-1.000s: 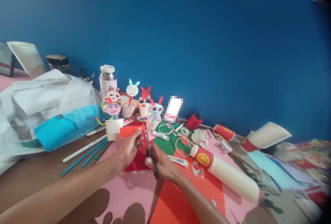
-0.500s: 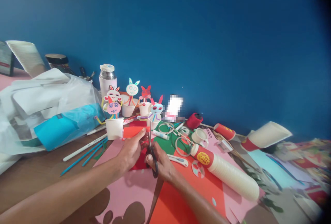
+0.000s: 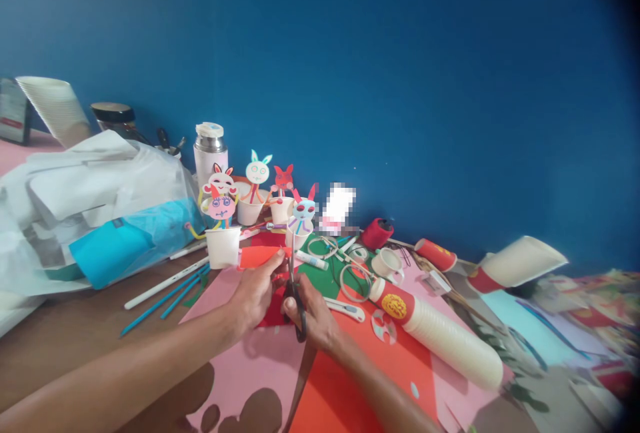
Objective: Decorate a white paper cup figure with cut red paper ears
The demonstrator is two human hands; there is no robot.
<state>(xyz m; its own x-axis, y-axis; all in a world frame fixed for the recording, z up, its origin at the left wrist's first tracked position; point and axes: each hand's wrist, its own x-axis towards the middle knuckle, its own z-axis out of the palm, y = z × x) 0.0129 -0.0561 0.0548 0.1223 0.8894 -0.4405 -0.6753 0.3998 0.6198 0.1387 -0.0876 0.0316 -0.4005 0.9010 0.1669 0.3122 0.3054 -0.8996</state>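
Note:
My left hand (image 3: 260, 283) pinches a strip of red-orange paper (image 3: 260, 257) between thumb and fingers. In my right hand (image 3: 313, 313) is a pair of black-handled scissors (image 3: 300, 316), its blades pointing up and away along the right edge of that paper. Whether the blades are parted is hard to tell. Dark red paper (image 3: 275, 310) lies beneath both hands. Just beyond them stand white paper cups with paper rabbit figures, among them a pink-faced one (image 3: 223, 210) and a light-blue one (image 3: 303, 212).
A utility knife (image 3: 347, 311), a glue stick (image 3: 313, 260) and a roll of white tape lie close by. At right is a long stack of paper cups (image 3: 445, 336). A plastic bag of paper (image 3: 100, 180) fills the left, near a thermos (image 3: 211, 153).
The view has shifted very slightly. Both hands keep their grip on the paper and scissors, with almost no movement.

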